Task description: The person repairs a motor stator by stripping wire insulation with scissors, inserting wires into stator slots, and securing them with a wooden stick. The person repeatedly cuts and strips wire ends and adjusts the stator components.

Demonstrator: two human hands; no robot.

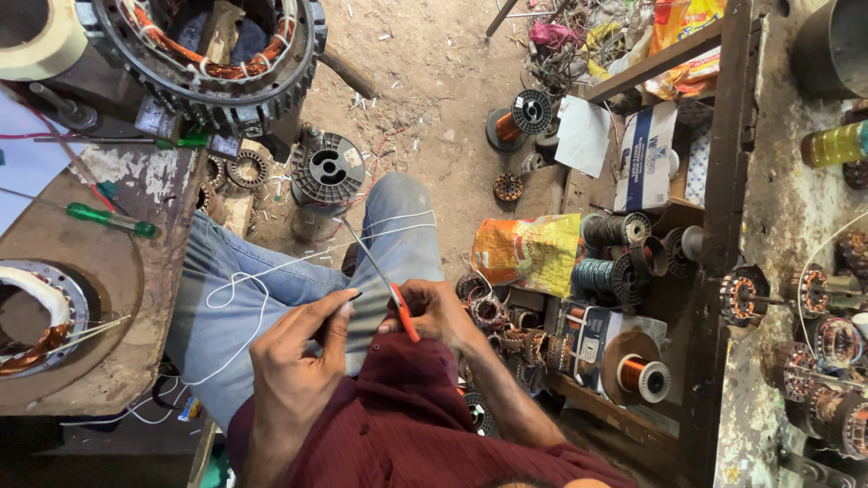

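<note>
The person sits with both hands over their lap. The right hand (434, 312) is closed around the orange handle of a pair of scissors (384, 280), whose thin blades reach up and away from the fingers, across the jeans-clad knee (398, 226). The left hand (303, 348) sits just beside it, thumb and forefinger pinched narrow on a white cord (244, 289) that loops out to the left of the hands over the thigh and runs on toward the scissor blades.

The step in hand looks like trimming or cutting the cord — the blades lie along it, though whether they are parted or closed is too fine to tell. The next move, as a judgement, calls for the left hand to keep the cord taut so the blades bite cleanly at the chosen spot, not on the slack loop.

Farther left of the hands is a worn table (136, 271) bearing a green-handled screwdriver (113, 220) and a motor stator with copper windings (41, 316). To the right stand shelves crowded with spools of copper wire (642, 375).
</note>
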